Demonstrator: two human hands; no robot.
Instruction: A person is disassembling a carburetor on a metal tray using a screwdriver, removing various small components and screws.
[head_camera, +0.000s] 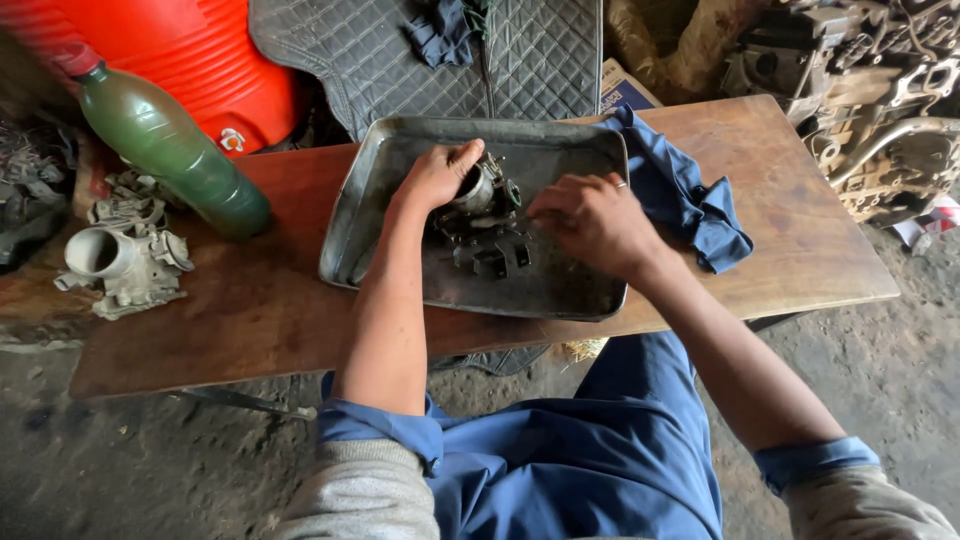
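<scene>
The left hand (437, 178) grips a metal part (480, 190) in the tray (372, 190), fingers closed around it. The right hand (590, 215) curls beside it, its fingertips hidden, grip unclear. Small dark pieces (492, 260) lie in the tray.

Green bottle (170, 150), blue rag (690, 195), orange cooler (200, 55).

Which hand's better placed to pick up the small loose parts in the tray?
Right, probably. The right hand hovers free just beside the small loose parts in the metal tray, while the left hand is busy gripping the carburetor body.
</scene>
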